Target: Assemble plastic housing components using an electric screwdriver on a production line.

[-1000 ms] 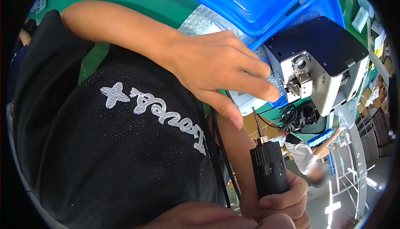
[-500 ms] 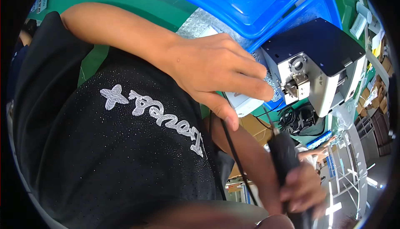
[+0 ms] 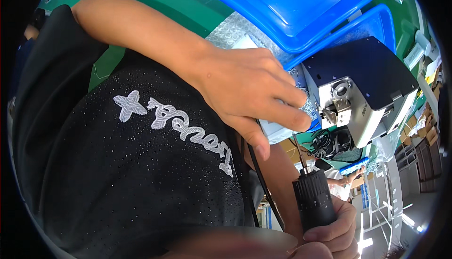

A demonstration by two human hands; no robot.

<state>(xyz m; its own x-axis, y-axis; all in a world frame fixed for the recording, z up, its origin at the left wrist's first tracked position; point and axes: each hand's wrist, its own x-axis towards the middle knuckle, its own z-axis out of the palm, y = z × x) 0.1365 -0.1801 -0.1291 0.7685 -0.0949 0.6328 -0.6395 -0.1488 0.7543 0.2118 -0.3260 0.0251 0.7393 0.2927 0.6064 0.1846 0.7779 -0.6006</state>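
My left hand [image 3: 256, 87] reaches in from the left, its back showing. Its thumb and fingers close round a white box-shaped thing [image 3: 277, 132], mostly hidden beneath the palm. At the lower right, my right hand [image 3: 336, 233] is wrapped round a black electric screwdriver [image 3: 314, 198]. The screwdriver's thin bit points up toward my left fingertips and the end of the white thing; whether it touches cannot be seen. A black-topped, silver-fronted machine [image 3: 362, 77], resembling a screw feeder, stands just right of my left hand.
Blue plastic bins [image 3: 301, 42] stand at the top, beside bubble wrap [image 3: 230, 28] on the green table [image 3: 188, 12]. Black cables [image 3: 325, 141] lie below the machine. A dark cord [image 3: 263, 179] runs down past my shirt. Another person's hand [image 3: 351, 179] shows at the right.
My right hand has brought the screwdriver slightly left, and it is now sharp instead of blurred. My left hand keeps its grip. The whole view has shifted a little.
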